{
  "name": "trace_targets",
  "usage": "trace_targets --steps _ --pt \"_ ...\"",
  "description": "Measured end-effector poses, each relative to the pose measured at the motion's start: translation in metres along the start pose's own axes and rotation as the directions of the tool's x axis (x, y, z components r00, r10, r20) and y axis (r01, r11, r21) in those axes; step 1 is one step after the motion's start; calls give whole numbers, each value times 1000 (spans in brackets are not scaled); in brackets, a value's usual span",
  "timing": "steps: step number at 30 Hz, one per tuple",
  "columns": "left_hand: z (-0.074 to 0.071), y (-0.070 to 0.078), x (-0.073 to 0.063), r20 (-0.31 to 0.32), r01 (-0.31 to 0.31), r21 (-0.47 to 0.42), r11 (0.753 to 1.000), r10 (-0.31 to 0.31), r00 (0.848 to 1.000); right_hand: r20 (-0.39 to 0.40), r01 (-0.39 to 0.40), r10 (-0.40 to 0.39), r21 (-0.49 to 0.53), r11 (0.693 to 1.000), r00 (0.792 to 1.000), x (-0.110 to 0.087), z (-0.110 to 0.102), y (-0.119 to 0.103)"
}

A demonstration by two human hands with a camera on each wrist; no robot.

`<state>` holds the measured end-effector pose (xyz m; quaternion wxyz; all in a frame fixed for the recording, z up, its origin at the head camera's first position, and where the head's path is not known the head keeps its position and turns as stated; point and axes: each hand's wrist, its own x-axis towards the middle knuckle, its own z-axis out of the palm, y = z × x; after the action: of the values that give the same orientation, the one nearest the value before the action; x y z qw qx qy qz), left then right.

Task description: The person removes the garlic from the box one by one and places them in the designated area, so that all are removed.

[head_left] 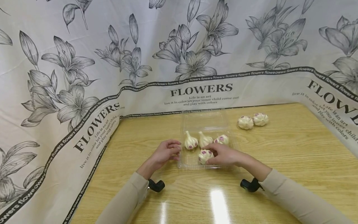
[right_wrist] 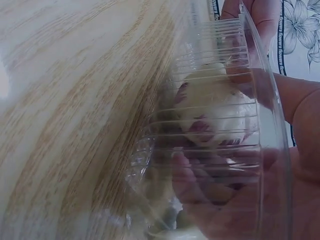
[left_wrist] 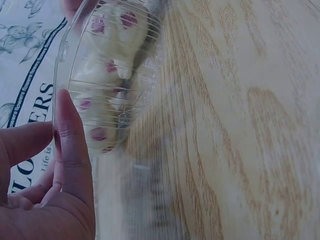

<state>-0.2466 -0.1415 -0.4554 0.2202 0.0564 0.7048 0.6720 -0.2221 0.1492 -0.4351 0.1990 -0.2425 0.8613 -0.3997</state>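
A clear plastic clamshell box (head_left: 184, 161) lies on the table with its lid (head_left: 204, 120) folded back, away from me. My left hand (head_left: 165, 151) pinches the box's left rim between thumb and finger, as the left wrist view shows. Inside the near part of the box, my right hand (head_left: 225, 154) grips a garlic bulb (head_left: 204, 156) with purple patches. Seen through the box's ribbed wall, that bulb (right_wrist: 215, 115) sits between thumb and fingers. Behind it in the box are three more bulbs: a left one (head_left: 191, 142), a middle one (head_left: 205, 140) and a right one (head_left: 221, 139).
Two more garlic bulbs, one nearer (head_left: 245, 123) and one farther (head_left: 260, 119), lie side by side on the wooden table (head_left: 282, 149), right of the lid. A flower-printed curtain (head_left: 145, 102) borders the table at the back and both sides.
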Motion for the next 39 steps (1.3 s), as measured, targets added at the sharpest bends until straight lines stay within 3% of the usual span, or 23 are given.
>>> trace_targets --steps 10,17,29,34,39 --pt "0 0 0 3 -2 2 1000 2 1000 44 106 -107 7 994 993 -3 -6 2" --pt "0 1 0 -6 -3 -5 1000 3 1000 -13 168 -168 25 985 986 -13 -17 -3" --pt "2 3 -2 -11 3 -13 1000 -3 1000 -130 145 -138 50 988 982 -41 -54 1" --pt "1 2 -1 -14 6 -6 1000 -6 1000 -202 140 -130 35 989 971 -51 -71 13" --pt "1 1 -1 -13 9 -1 1000 -9 1000 -275 86 -80 9 996 958 -57 -92 27"
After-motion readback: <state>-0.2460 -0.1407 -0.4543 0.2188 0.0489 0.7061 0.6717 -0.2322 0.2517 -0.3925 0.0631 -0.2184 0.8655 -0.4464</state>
